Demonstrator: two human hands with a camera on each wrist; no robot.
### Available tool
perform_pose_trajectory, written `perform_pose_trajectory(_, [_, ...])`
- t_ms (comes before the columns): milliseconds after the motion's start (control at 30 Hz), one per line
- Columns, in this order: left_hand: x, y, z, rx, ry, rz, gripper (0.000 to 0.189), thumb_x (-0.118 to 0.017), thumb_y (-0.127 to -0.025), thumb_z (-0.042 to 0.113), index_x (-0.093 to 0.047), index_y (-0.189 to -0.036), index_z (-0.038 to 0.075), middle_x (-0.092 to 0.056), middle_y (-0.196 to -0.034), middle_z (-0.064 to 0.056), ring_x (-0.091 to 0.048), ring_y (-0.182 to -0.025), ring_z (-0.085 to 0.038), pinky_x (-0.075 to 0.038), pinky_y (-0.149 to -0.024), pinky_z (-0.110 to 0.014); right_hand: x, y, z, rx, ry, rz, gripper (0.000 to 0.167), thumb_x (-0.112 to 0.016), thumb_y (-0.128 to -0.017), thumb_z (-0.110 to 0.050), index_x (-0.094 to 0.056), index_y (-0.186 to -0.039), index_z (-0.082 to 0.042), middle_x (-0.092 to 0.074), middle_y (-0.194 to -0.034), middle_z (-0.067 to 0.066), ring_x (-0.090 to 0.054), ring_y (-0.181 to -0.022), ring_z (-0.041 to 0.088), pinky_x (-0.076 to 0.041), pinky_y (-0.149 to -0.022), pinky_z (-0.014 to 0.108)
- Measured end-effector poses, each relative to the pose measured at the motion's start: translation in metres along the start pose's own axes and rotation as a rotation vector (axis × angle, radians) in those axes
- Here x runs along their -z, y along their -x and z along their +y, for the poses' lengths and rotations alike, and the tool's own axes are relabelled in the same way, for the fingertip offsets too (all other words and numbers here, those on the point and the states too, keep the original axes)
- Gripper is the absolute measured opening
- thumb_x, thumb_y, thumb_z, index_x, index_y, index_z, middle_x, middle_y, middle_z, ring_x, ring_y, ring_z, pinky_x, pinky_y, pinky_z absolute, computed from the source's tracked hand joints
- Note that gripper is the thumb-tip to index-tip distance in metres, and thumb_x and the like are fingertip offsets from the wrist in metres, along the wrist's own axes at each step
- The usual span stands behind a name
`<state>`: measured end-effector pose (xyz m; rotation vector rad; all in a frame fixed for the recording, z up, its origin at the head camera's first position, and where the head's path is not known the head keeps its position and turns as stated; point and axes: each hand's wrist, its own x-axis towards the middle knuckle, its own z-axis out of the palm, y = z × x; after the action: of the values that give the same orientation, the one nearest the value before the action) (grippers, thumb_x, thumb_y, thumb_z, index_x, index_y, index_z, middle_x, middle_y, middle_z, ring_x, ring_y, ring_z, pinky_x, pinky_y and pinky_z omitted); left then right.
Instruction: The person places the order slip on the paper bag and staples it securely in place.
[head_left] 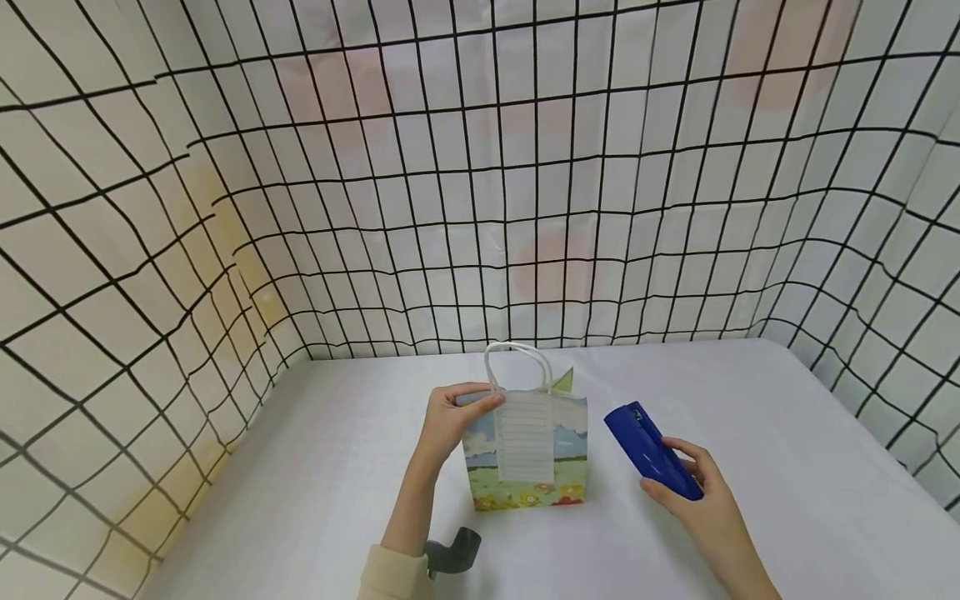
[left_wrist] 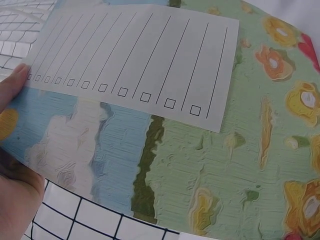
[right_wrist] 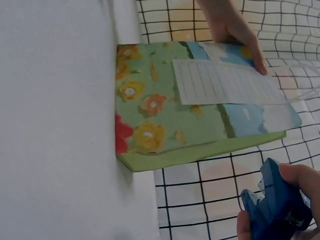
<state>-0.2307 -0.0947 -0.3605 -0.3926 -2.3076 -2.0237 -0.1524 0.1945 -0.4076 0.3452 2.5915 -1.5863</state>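
Observation:
A paper gift bag [head_left: 480, 467] printed with sky, meadow and flowers stands upright on the table, white cord handles [head_left: 517, 344] at its top. Against its front lies a white checklist sheet [head_left: 525, 437] with ruled lines and small boxes. My left hand [head_left: 450, 421] pinches the sheet and the bag's upper left edge together, thumb in front; the fingers behind are partly hidden. To the right of the bag, my right hand [head_left: 708, 496] grips a blue stapler [head_left: 648, 450], held apart from the bag. The stapler's mouth gapes in the right wrist view.
A white cloth covers the table [head_left: 300, 467]. White walls with a black grid pattern [head_left: 540, 167] enclose it at the back and both sides. A dark wrist-camera piece [head_left: 453, 552] sticks out beside the left sleeve [head_left: 393, 573].

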Motion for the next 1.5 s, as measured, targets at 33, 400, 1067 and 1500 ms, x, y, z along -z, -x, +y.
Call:
perform_pose_trajectory(33, [0.0,-0.002,-0.004,0.001,0.005,-0.001,0.021,-0.066,-0.081,0.007,-0.067,-0.097,-0.006,-0.068,-0.092,-0.022,-0.065,-0.068,-0.007,-0.052,-0.065,-0.026,0.001,-0.001,-0.002,0.011,-0.008,0.006,0.084,-0.066,-0.08,-0.043,-0.017,-0.142,-0.016,-0.034,-0.134,0.025,-0.037,-0.117,0.039,-0.043,-0.086,0.044])
perform_pose_trajectory(400, [0.003,-0.009,-0.022,-0.022,0.025,-0.003,0.026,-0.07,-0.078,0.017,-0.069,-0.096,-0.001,-0.068,-0.092,-0.022,-0.067,-0.07,-0.012,-0.053,-0.065,-0.028,0.013,-0.009,-0.023,0.091,0.05,0.092,0.091,-0.069,-0.077,-0.044,-0.012,-0.14,-0.009,-0.034,-0.138,0.025,-0.039,-0.118,0.042,-0.04,-0.088,0.05])
perform_pose_trajectory(1067, [0.0,0.003,0.009,-0.001,-0.023,0.012,0.021,-0.067,-0.081,0.008,-0.068,-0.097,-0.005,-0.069,-0.09,-0.021,-0.065,-0.068,-0.006,-0.052,-0.067,-0.026,-0.005,-0.085,0.019,0.294,-0.925,0.111,0.046,-0.062,-0.086,-0.016,-0.042,-0.126,-0.009,-0.048,-0.113,-0.002,-0.052,-0.107,0.007,-0.046,-0.088,0.016])
perform_pose_trajectory(1500, [0.0,0.0,0.001,-0.005,-0.014,0.0,0.021,-0.067,-0.08,0.008,-0.068,-0.096,-0.005,-0.068,-0.091,-0.023,-0.065,-0.067,-0.006,-0.052,-0.065,-0.026,-0.001,-0.06,-0.026,0.027,-1.441,-0.205,0.065,-0.043,-0.092,-0.042,0.003,-0.138,-0.04,-0.024,-0.125,0.003,-0.058,-0.099,0.014,-0.043,-0.096,0.026])
